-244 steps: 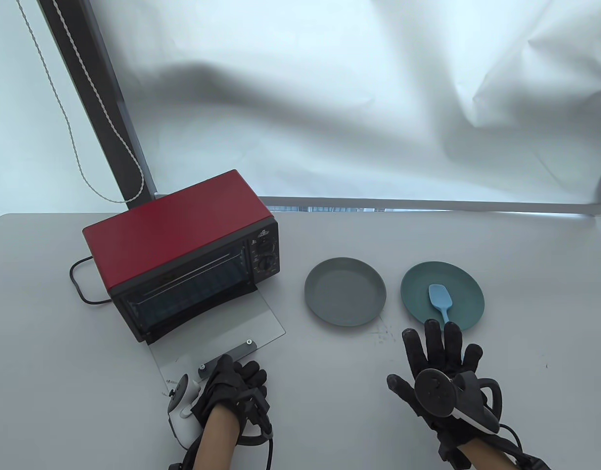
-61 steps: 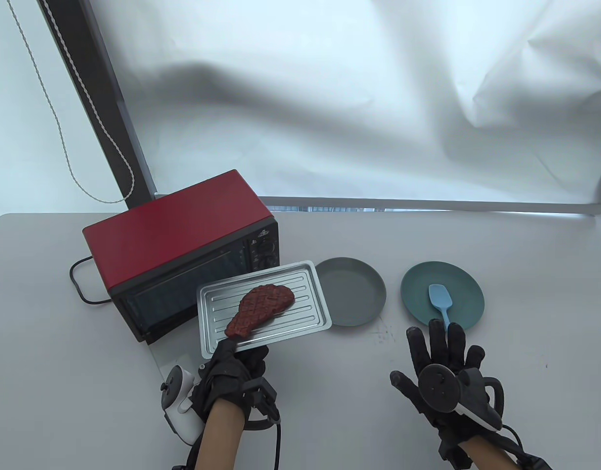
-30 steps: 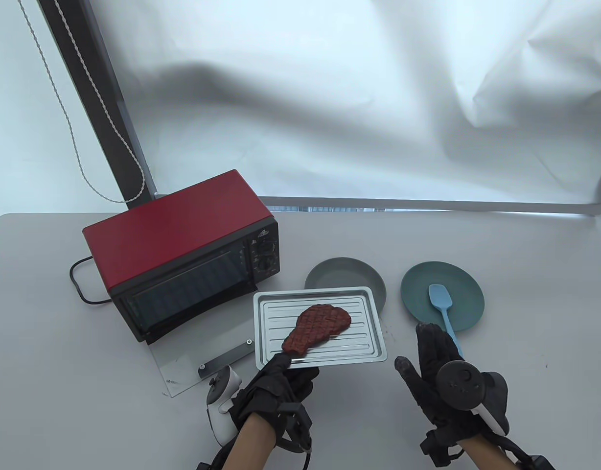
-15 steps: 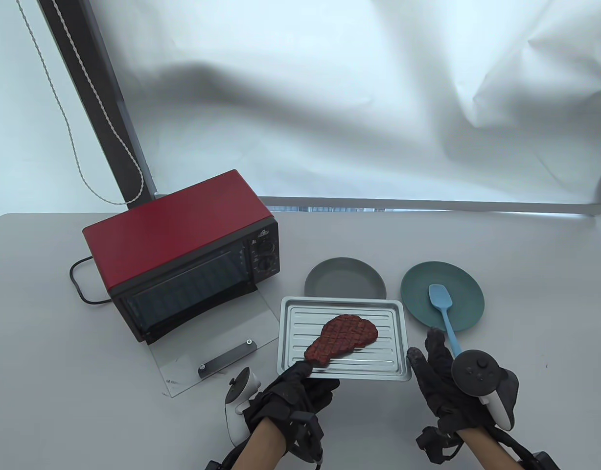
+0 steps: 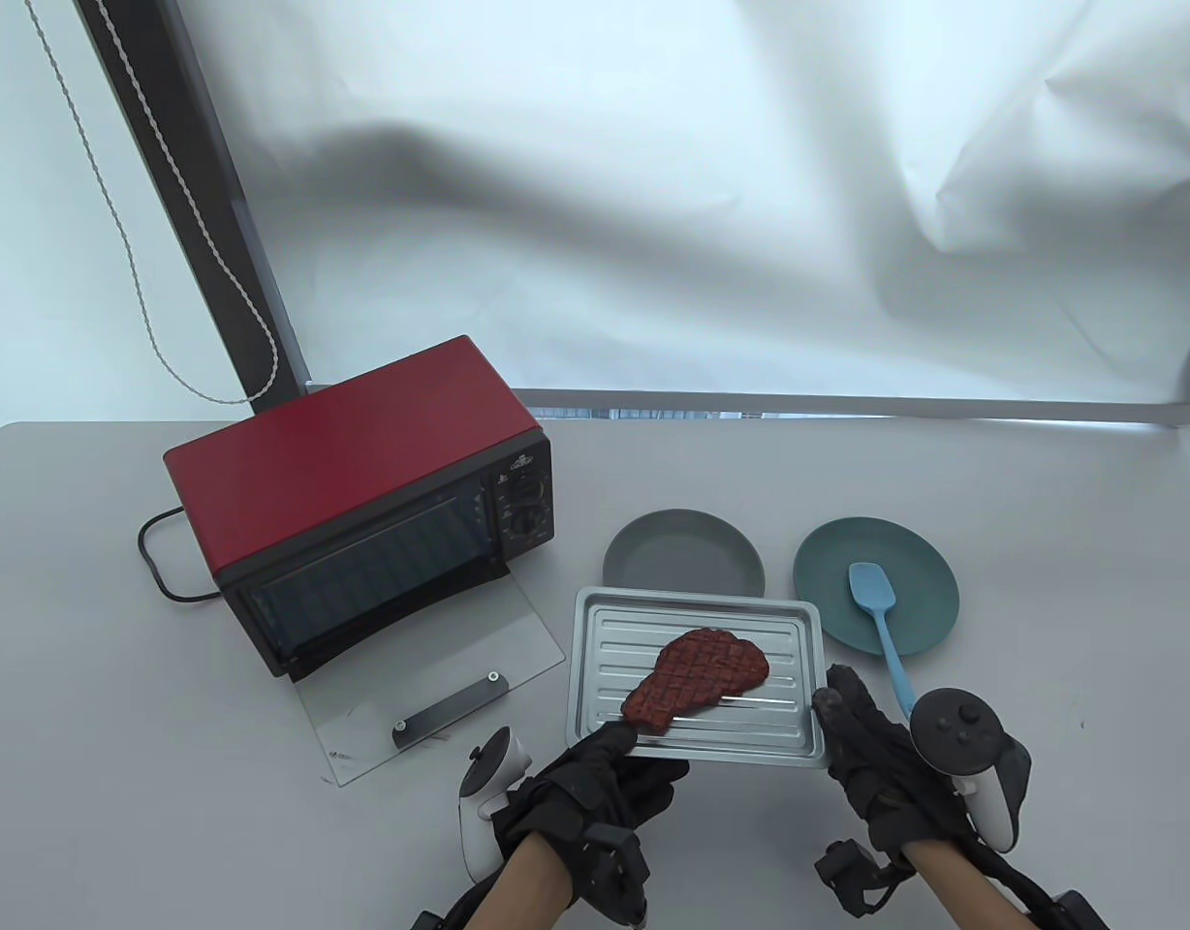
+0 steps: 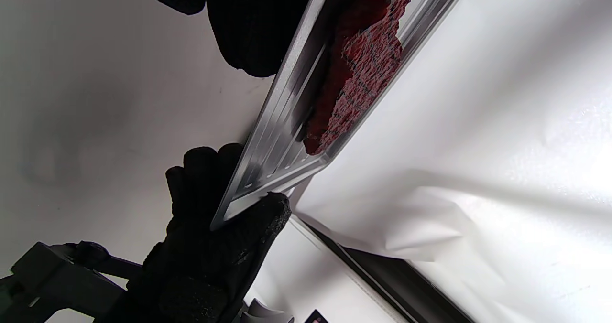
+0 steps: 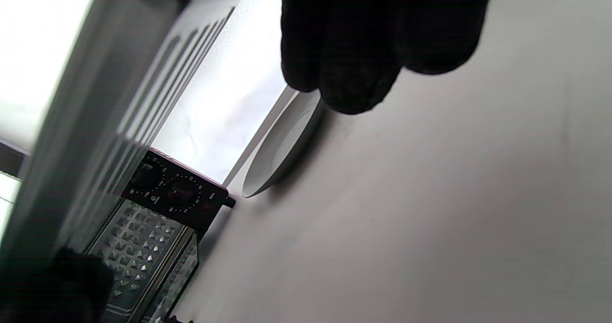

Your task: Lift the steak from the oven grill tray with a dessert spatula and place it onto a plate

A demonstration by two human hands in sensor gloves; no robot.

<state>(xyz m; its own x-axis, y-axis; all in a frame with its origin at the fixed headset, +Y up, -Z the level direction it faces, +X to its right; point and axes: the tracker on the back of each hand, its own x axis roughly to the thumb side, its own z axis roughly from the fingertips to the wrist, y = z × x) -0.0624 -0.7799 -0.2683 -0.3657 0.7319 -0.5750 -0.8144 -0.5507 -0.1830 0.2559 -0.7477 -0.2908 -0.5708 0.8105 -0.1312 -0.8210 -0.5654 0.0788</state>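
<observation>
A brown steak lies on the ribbed metal grill tray, which is held a little above the table. My left hand grips the tray's near left edge, thumb on top beside the steak's narrow end. My right hand pinches the tray's near right corner; the left wrist view shows the right hand's fingers under the tray and its thumb on the rim. The blue dessert spatula lies on the teal plate. The empty grey plate sits just behind the tray.
The red oven stands at the left, its glass door folded down flat onto the table, its cord trailing left. In the right wrist view the tray's underside fills the left, with the grey plate and oven dials beyond.
The tray with the steak has moved right and toward me, off the grey plate. My right hand has swung left from the spatula's handle and taken the tray's near right corner.
</observation>
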